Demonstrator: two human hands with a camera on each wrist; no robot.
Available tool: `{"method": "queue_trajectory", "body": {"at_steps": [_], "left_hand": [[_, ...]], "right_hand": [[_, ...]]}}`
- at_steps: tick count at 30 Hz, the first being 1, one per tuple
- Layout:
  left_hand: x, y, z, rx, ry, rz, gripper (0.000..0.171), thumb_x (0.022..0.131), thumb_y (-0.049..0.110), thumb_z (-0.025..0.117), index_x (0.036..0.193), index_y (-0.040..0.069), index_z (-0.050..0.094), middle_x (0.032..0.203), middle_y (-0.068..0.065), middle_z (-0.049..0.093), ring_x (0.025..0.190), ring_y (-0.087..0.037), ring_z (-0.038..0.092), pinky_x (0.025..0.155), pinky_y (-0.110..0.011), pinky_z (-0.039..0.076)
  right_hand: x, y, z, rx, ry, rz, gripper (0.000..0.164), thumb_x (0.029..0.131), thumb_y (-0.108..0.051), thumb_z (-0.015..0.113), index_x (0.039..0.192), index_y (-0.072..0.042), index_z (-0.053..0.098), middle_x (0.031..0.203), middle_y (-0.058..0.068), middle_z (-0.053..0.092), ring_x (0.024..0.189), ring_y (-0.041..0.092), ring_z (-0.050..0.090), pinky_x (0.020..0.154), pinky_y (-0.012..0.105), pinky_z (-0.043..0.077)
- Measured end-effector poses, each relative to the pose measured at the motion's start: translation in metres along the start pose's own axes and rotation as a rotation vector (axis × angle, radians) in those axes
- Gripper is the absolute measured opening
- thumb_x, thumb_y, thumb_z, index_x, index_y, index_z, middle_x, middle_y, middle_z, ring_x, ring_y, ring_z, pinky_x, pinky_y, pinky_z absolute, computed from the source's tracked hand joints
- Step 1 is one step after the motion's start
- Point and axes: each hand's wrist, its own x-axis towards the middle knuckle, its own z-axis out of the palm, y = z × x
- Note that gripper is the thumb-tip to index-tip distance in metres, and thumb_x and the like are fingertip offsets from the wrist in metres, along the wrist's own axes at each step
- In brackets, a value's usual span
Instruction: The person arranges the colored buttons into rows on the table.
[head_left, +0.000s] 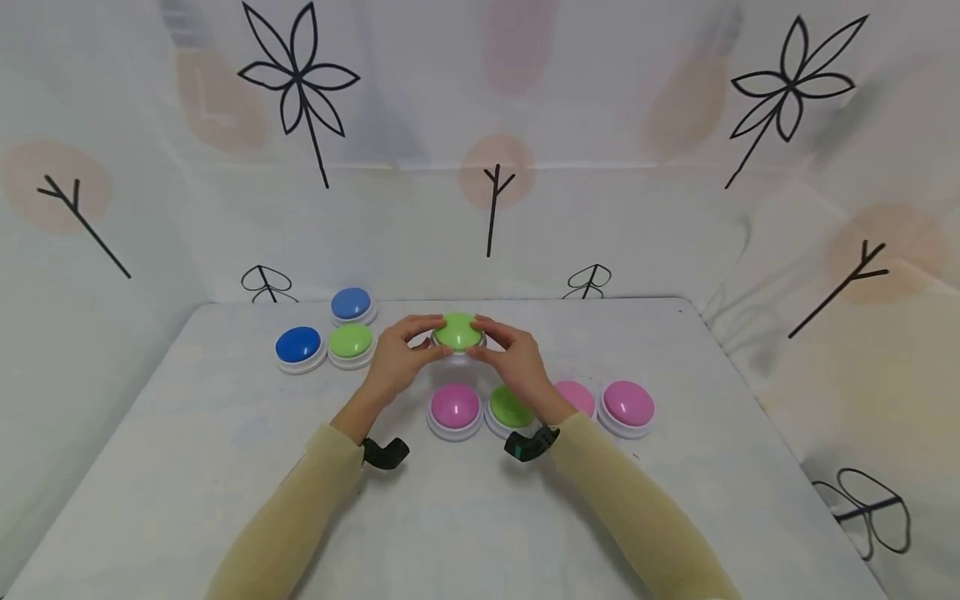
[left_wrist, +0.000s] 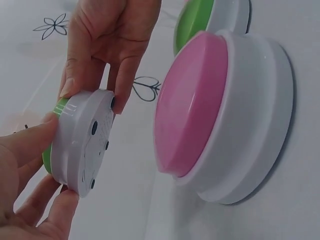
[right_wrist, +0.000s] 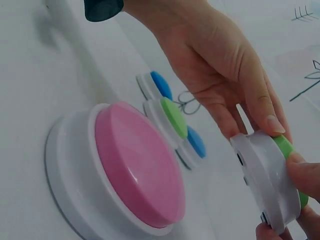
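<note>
A green push button (head_left: 458,332) with a white base is held up off the table between both hands. My left hand (head_left: 396,358) grips its left side, and my right hand (head_left: 521,362) grips the right side, thumbs low and fingers at the top edge. In the left wrist view the button's white underside (left_wrist: 97,145) shows several dark feet. Just nearer on the table is a row: a pink button (head_left: 454,407), a green one (head_left: 510,406), another pink button (head_left: 573,397) partly hidden by my right wrist, and a pink button (head_left: 628,403) at the right end.
On the table's left side sit a dark blue button (head_left: 297,344), a lighter blue button (head_left: 351,303) and a green button (head_left: 351,341), close together. The white table (head_left: 420,533) meets cloth walls (head_left: 420,225) with plant drawings at the back and sides.
</note>
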Motion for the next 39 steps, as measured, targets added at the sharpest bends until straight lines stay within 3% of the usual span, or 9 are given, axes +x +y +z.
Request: {"method": "queue_trajectory", "body": {"at_steps": [7, 14, 21, 28, 34, 39], "left_hand": [[-0.013, 0.004, 0.003, -0.006, -0.022, -0.011, 0.045, 0.083, 0.018, 0.083, 0.126, 0.014, 0.07, 0.129, 0.004, 0.061, 0.126, -0.016, 0.053, 0.099, -0.025, 0.048], [-0.026, 0.004, 0.006, -0.029, -0.044, -0.005, 0.044, 0.083, 0.017, 0.083, 0.125, 0.013, 0.07, 0.13, 0.002, 0.06, 0.125, -0.018, 0.054, 0.098, -0.028, 0.049], [-0.038, 0.004, 0.004, -0.018, -0.065, -0.016, 0.041, 0.084, 0.016, 0.082, 0.123, 0.014, 0.071, 0.129, 0.002, 0.061, 0.124, -0.019, 0.054, 0.097, -0.032, 0.05], [-0.05, 0.003, 0.004, 0.002, -0.111, -0.046, 0.041, 0.085, 0.008, 0.08, 0.124, 0.008, 0.07, 0.131, -0.005, 0.06, 0.128, -0.025, 0.052, 0.099, -0.037, 0.049], [-0.062, 0.003, 0.003, -0.002, -0.153, -0.008, 0.04, 0.084, 0.002, 0.078, 0.123, 0.002, 0.069, 0.129, -0.012, 0.06, 0.129, -0.032, 0.05, 0.102, -0.051, 0.046], [-0.07, 0.002, 0.0, -0.027, -0.19, 0.019, 0.041, 0.081, 0.005, 0.082, 0.121, 0.008, 0.071, 0.127, -0.007, 0.061, 0.127, -0.027, 0.051, 0.102, -0.051, 0.046]], "right_hand": [[-0.016, 0.0, -0.005, -0.028, -0.019, -0.001, 0.043, 0.088, -0.022, 0.078, 0.13, -0.019, 0.067, 0.141, -0.012, 0.055, 0.138, 0.013, 0.043, 0.114, 0.038, 0.034], [-0.03, -0.001, -0.008, -0.04, -0.064, 0.002, 0.044, 0.089, -0.022, 0.077, 0.132, -0.02, 0.066, 0.144, -0.014, 0.052, 0.14, 0.013, 0.039, 0.113, 0.043, 0.036], [-0.04, -0.001, -0.008, -0.003, -0.108, 0.03, 0.046, 0.089, -0.017, 0.077, 0.133, -0.018, 0.066, 0.147, -0.011, 0.05, 0.14, 0.015, 0.04, 0.102, 0.031, 0.046], [-0.053, 0.002, -0.009, -0.047, -0.124, 0.041, 0.044, 0.085, -0.017, 0.081, 0.127, -0.02, 0.07, 0.143, -0.012, 0.054, 0.138, 0.017, 0.044, 0.1, 0.033, 0.049], [-0.066, 0.007, -0.006, -0.086, -0.129, 0.043, 0.048, 0.083, -0.019, 0.083, 0.128, -0.025, 0.069, 0.142, -0.013, 0.055, 0.133, 0.019, 0.049, 0.101, 0.037, 0.049], [-0.075, 0.009, -0.004, -0.108, -0.141, 0.016, 0.049, 0.081, -0.016, 0.084, 0.127, -0.024, 0.07, 0.141, -0.011, 0.056, 0.131, 0.02, 0.052, 0.098, 0.037, 0.051]]}}
